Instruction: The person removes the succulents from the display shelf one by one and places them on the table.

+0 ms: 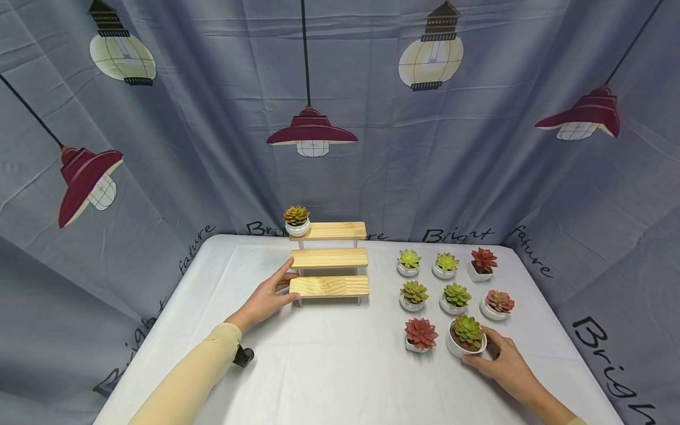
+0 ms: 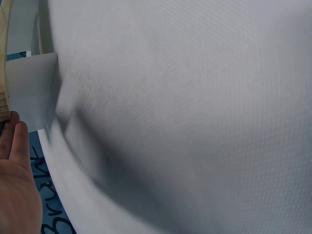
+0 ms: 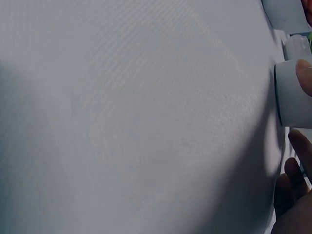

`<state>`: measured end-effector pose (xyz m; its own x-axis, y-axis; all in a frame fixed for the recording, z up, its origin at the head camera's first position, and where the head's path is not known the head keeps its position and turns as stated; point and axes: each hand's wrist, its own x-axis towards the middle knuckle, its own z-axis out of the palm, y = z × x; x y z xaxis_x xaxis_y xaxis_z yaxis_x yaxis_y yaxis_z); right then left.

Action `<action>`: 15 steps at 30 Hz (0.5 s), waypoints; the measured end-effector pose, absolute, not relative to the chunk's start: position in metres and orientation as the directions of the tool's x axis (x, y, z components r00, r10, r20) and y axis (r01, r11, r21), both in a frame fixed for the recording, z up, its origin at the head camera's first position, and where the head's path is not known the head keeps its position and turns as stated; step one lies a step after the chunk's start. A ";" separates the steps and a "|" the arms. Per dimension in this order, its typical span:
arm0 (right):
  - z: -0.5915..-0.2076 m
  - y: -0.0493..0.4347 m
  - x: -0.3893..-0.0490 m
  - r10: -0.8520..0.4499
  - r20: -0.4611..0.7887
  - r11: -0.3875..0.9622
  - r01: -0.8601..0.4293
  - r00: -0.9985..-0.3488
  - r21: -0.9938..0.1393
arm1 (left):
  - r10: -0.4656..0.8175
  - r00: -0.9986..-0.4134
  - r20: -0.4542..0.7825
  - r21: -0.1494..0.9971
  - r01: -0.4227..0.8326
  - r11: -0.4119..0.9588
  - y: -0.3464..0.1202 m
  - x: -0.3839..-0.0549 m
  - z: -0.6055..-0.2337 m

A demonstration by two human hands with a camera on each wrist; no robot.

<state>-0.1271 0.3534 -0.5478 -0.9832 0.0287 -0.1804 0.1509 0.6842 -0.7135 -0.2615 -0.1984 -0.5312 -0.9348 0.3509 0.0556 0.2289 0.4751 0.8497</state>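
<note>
My left hand touches the left side of a three-tier wooden stand, thumb by the lowest board and index finger by the middle one. In the left wrist view, straight fingers meet the end of a board. My right hand holds a green potted succulent at its round white pot, thumb in front and fingers on the right side. The right wrist view shows the thumb on the white pot; the plant is out of frame. A yellow-orange potted succulent stands at the left of the top board.
Several green and red potted succulents stand in rows on the white-covered table. One red succulent is just left of the held pot. A small black object shows beside my left forearm. Grey printed curtains surround the table.
</note>
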 end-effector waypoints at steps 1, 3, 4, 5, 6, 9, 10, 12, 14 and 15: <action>-0.548 0.355 -0.126 0.027 -0.170 0.690 0.141 -0.985 -0.710 | 0.350 -0.935 0.055 0.849 0.229 0.476 -0.198 -0.261 -0.531; -0.548 0.358 -0.123 0.026 -0.139 0.699 0.118 -0.990 -0.705 | 0.349 -0.936 0.053 0.847 0.227 0.480 -0.198 -0.261 -0.531; -0.547 0.360 -0.122 0.029 -0.126 0.703 0.110 -0.992 -0.703 | 0.348 -0.936 0.052 0.847 0.226 0.481 -0.198 -0.261 -0.531; -0.546 0.362 -0.121 0.030 -0.115 0.702 0.103 -0.993 -0.704 | 0.347 -0.936 0.050 0.846 0.225 0.484 -0.198 -0.261 -0.530; -0.545 0.364 -0.121 0.034 -0.099 0.710 0.093 -0.995 -0.698 | 0.347 -0.937 0.048 0.844 0.224 0.488 -0.198 -0.261 -0.530; -0.540 0.373 -0.118 0.051 -0.062 0.725 0.079 -0.997 -0.684 | 0.344 -0.938 0.043 0.843 0.219 0.492 -0.197 -0.260 -0.529; -0.538 0.376 -0.118 0.059 -0.043 0.729 0.073 -0.997 -0.681 | 0.342 -0.939 0.041 0.842 0.217 0.494 -0.197 -0.260 -0.529; -0.533 0.381 -0.117 0.082 0.008 0.738 0.055 -0.997 -0.673 | 0.339 -0.940 0.038 0.843 0.213 0.494 -0.198 -0.260 -0.529; -0.527 0.386 -0.117 0.108 0.064 0.747 0.038 -0.992 -0.664 | 0.339 -0.940 0.036 0.844 0.210 0.493 -0.198 -0.260 -0.529; -0.523 0.387 -0.118 0.123 0.094 0.747 0.030 -0.988 -0.664 | 0.339 -0.940 0.035 0.844 0.210 0.493 -0.198 -0.260 -0.529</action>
